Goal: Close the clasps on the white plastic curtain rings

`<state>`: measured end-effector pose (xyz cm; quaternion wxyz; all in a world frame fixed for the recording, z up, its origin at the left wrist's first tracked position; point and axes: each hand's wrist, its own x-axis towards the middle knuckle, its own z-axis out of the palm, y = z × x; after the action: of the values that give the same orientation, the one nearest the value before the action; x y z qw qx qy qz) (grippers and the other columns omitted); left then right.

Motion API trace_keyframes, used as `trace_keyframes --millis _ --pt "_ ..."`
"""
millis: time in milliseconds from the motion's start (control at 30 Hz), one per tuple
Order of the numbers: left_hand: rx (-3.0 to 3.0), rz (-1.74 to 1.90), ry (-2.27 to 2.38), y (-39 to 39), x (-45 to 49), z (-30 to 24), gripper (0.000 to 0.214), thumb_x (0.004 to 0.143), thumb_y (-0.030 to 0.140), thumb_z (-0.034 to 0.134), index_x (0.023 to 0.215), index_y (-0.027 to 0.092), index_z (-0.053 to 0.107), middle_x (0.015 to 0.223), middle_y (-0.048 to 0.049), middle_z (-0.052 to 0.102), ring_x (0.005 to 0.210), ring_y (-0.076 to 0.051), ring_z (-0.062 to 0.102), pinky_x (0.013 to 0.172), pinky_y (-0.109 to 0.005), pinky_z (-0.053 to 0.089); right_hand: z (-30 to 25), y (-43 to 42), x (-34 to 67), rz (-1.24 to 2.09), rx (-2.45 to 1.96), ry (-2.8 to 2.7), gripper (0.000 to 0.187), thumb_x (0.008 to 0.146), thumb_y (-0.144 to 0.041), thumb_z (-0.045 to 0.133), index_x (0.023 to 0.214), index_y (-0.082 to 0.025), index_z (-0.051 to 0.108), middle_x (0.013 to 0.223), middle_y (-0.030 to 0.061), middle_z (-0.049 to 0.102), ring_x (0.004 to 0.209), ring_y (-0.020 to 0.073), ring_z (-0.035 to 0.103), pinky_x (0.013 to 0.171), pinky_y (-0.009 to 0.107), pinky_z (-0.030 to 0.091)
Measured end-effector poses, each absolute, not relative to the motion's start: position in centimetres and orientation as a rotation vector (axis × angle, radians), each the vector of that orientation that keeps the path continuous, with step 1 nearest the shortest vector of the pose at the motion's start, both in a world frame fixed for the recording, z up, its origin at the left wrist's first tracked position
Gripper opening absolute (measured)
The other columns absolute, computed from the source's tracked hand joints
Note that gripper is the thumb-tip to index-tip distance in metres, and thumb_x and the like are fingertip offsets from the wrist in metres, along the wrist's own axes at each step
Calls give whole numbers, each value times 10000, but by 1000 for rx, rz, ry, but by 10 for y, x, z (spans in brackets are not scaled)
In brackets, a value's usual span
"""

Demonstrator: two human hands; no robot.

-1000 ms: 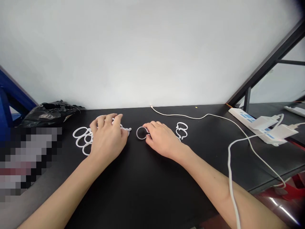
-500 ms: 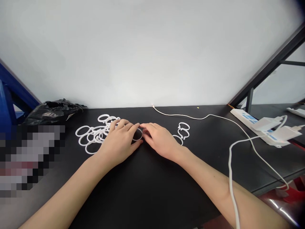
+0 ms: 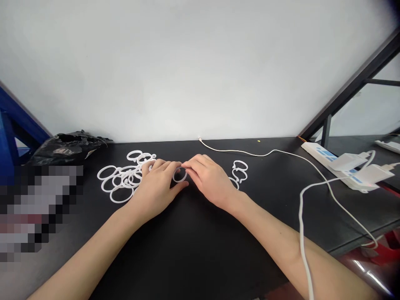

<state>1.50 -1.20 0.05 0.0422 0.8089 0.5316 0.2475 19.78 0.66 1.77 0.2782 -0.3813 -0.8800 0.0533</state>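
Observation:
A white plastic curtain ring (image 3: pixel 180 182) stands between my two hands, its upper part hidden by fingertips. My left hand (image 3: pixel 160 182) curls around it from the left, fingers over the top and thumb stretched along the near side. From the right, my right hand (image 3: pixel 208 179) pinches the ring's top right edge, the fingertips of both hands meeting there. Beside my left hand lies a loose heap of similar white rings (image 3: pixel 121 201), partly covered by that hand. Behind my right wrist are a few more white rings (image 3: pixel 240 168), linked or overlapping in a short row.
A black desktop (image 3: pixel 187 250) meets a pale wall (image 3: pixel 200 75). A white cable (image 3: pixel 301 221) crosses over my right forearm from a power strip (image 3: pixel 321 153) with plugged chargers. A crumpled black plastic bag (image 3: pixel 71 146) sits at the back left, near a blue frame (image 3: pixel 21 112).
My right fingers have risen slightly and closed on the ring's upper edge. The ring now shows more fully between the hands. The heap and the row of rings lie as before.

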Motion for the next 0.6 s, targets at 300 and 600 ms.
trace_keyframes --millis 300,600 --pt "2542 792 1694 -13 16 2 323 934 387 518 1209 229 581 1104 -101 700 1105 -320 554 1034 -564 289 18 6 196 197 -1053 -2302 240 991 -194 453 1144 -212 638 1101 46 663 1026 177 591 882 349 540" --pt "2530 809 1696 -14 16 4 299 929 343 539 1193 213 594 1070 -104 704 1066 -305 563 1031 -549 296 13 9 196 300 -1057 -2231 204 982 -170 455 1096 -202 622 1054 40 683 962 164 632 841 331 533"
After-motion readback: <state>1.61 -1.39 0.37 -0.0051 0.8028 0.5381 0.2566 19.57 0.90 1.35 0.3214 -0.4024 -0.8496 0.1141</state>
